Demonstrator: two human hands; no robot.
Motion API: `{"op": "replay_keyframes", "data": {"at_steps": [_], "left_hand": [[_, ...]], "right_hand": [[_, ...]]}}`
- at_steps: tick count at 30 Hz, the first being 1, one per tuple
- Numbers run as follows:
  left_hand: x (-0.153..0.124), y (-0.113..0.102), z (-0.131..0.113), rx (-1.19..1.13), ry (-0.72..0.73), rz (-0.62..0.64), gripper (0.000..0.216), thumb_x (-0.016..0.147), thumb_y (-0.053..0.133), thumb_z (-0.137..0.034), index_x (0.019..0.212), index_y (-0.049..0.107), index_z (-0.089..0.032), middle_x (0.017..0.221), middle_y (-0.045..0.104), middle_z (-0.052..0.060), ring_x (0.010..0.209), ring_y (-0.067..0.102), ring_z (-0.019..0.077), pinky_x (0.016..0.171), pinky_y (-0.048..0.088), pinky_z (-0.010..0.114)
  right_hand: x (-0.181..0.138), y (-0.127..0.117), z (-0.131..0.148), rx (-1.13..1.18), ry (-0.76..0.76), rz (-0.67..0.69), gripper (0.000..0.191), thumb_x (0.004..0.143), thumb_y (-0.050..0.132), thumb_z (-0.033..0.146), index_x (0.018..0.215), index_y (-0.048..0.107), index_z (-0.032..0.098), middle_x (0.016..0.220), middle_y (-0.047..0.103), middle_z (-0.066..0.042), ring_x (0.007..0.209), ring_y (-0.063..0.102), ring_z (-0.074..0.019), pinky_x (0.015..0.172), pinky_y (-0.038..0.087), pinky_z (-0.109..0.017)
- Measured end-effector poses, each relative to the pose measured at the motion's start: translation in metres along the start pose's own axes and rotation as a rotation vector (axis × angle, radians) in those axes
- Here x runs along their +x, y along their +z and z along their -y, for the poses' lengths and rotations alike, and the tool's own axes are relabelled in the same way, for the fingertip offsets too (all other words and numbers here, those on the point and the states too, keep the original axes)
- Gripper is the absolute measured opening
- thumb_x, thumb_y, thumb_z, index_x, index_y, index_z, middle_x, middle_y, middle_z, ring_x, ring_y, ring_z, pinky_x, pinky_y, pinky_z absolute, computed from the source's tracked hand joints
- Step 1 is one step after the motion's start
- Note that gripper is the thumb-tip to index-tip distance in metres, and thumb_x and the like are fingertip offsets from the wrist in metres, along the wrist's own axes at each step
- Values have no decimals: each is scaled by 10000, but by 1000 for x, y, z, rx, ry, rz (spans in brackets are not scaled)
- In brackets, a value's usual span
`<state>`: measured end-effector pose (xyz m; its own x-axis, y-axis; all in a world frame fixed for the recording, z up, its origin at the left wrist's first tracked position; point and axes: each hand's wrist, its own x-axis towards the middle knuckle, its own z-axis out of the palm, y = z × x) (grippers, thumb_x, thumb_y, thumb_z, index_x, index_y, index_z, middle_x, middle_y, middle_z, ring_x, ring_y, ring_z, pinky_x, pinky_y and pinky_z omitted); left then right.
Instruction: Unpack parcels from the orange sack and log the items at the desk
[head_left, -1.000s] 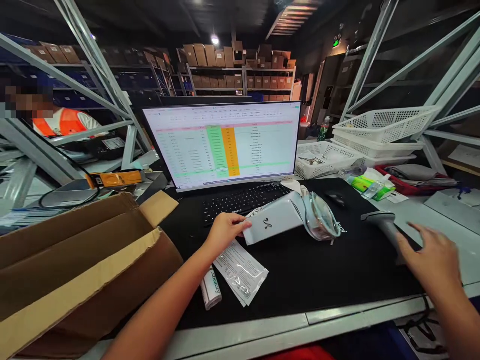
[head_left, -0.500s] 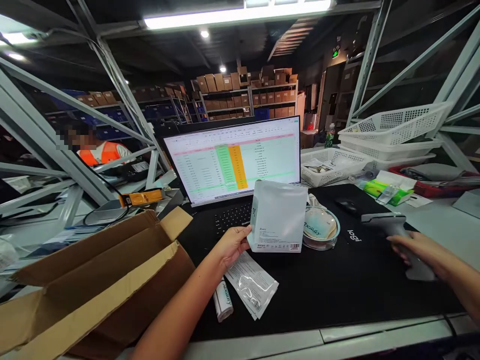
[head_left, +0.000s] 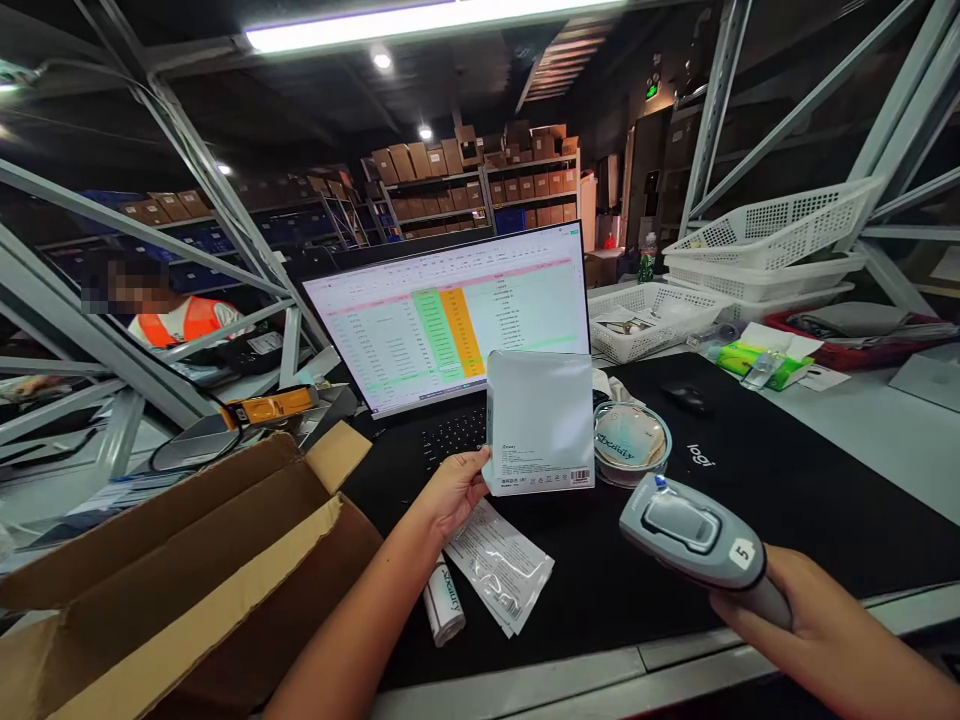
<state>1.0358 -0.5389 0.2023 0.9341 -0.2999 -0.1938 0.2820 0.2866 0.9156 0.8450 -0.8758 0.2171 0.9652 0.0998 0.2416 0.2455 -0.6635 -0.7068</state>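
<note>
My left hand (head_left: 456, 490) pinches the lower left corner of a white pouch (head_left: 538, 422) and holds it upright above the black desk mat (head_left: 750, 480), its barcode side toward me. My right hand (head_left: 817, 625) is wrapped round the handle of a grey barcode scanner (head_left: 690, 535), whose head points at the pouch from the lower right. A round clear-lidded container (head_left: 631, 443) sits just right of the pouch. A flat clear packet (head_left: 499, 565) and a small white tube (head_left: 444, 604) lie on the mat under my left hand.
An open cardboard box (head_left: 187, 570) fills the lower left. A monitor (head_left: 446, 315) with a spreadsheet stands behind a keyboard (head_left: 454, 436). White baskets (head_left: 765, 240) are stacked at the right, a mouse (head_left: 684, 398) nearby. A person in an orange vest (head_left: 180, 320) sits behind the left shelving.
My right hand took hold of the scanner on the mat, lifted it and swung it toward the pouch. My left hand raised the pouch from lying tilted to upright.
</note>
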Motion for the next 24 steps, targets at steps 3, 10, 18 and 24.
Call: {"op": "replay_keyframes", "data": {"at_steps": [3,10,18,24], "left_hand": [[0,0,-1,-9,-4,4,291,764,849,-327,834,756,-60,854,788,146,882,760,260,852,631,351],[0,-3,-1,2,-15,7,281,767,843,-319,869,759,-71,877,789,134,868,756,245,863,626,352],[-7,0,-10,112,-56,53,467,561,950,-448,788,773,-80,749,766,103,651,698,175,646,589,261],[-37,4,-38,392,-21,165,541,511,905,-628,563,725,-120,459,586,1,400,453,57,434,402,180]], "right_hand": [[-2,0,-3,-2,-4,-9,164,834,630,363,884,732,244,831,751,-3,680,681,-205,569,570,-239],[-6,2,-5,22,25,2,202,867,590,398,820,707,241,801,736,-8,674,683,-199,563,572,-241],[6,-38,-62,2,358,-193,498,766,651,563,1125,628,219,575,656,-2,467,616,-215,429,460,-294],[45,-112,-175,-254,800,-267,271,835,654,439,747,628,184,599,675,-92,516,645,-223,582,425,-354]]}}
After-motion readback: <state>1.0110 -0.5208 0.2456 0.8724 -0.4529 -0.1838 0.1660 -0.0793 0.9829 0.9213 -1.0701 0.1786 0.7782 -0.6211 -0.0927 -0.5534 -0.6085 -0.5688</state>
